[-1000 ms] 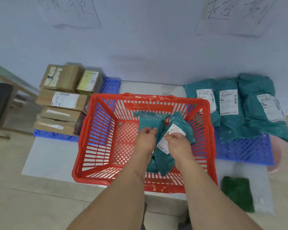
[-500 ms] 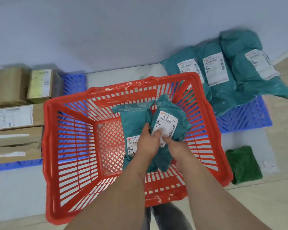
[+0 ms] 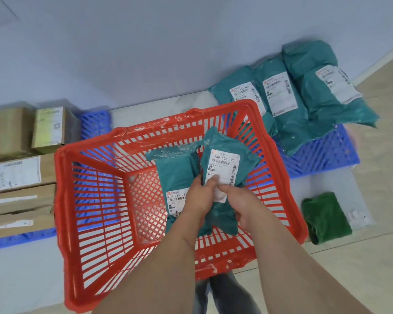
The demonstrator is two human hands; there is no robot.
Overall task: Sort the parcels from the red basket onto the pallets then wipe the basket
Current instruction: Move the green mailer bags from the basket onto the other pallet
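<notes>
Red basket, one, slatted plastic, frame centre. Inside: two soft teal poly-bag parcels, labels "800 S33" and "780 C06 127". Left hand grips the first; right hand pinches the second. Upper right: three teal parcels on the blue lattice pallet. Left edge: five cardboard boxes. Right: one green terry cloth. Since the earlier frame, view tilted down, grips unchanged.

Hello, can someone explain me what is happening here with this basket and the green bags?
A person is emptying a red basket. The left hand and right hand each grip a teal bag parcel: the left parcel and the right parcel are both over the basket. Three teal bags already lie on the right blue pallet, cardboard boxes on the left one. A green cloth waits on the floor.
</notes>
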